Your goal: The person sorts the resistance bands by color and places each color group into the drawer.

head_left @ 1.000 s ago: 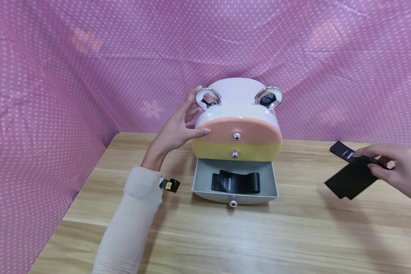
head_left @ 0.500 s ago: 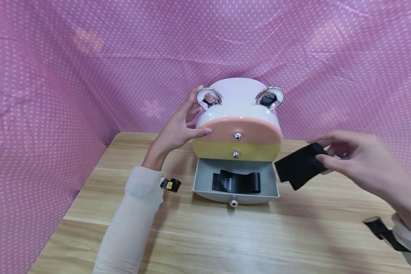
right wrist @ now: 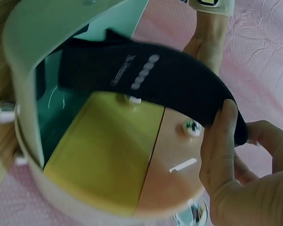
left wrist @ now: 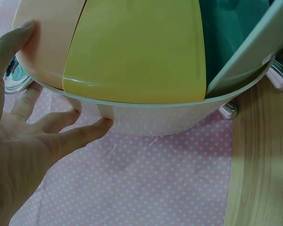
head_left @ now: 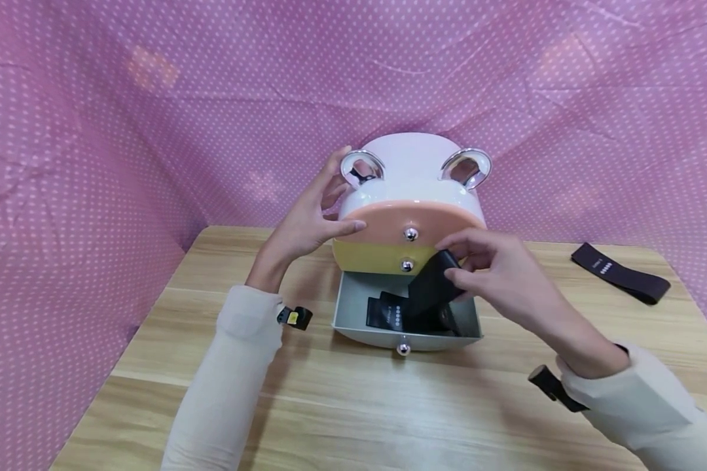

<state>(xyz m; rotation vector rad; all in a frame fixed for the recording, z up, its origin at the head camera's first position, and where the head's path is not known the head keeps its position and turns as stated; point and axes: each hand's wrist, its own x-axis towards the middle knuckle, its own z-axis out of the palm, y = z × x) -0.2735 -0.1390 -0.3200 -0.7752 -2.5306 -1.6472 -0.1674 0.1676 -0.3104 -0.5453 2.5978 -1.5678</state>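
Note:
A small white drawer cabinet [head_left: 412,163] with chrome ears stands at the table's back, its grey-green bottom drawer [head_left: 371,341] pulled out. My left hand [head_left: 300,226] rests on the cabinet's left side. In the left wrist view, its thumb [left wrist: 12,42] lies on the peach front and the nearly straight fingers touch the white side. Above the drawer my right hand [head_left: 501,271] pinches one end of a black resistance band [right wrist: 146,70], whose other end hangs into it. "X-Heavy" and a row of dots are printed on the band. Another black band [head_left: 380,310] lies in the drawer, partly covered.
A third black band [head_left: 621,273] lies flat at the table's back right. The peach drawer [head_left: 377,226] and yellow drawer [head_left: 365,257] are closed, each with a chrome knob. Pink dotted cloth [head_left: 259,131] hangs behind the wooden table [head_left: 306,405].
My right hand has carried its band leftward from the table's right side to over the drawer, and the band's free end has dropped inside. My left hand stays in place.

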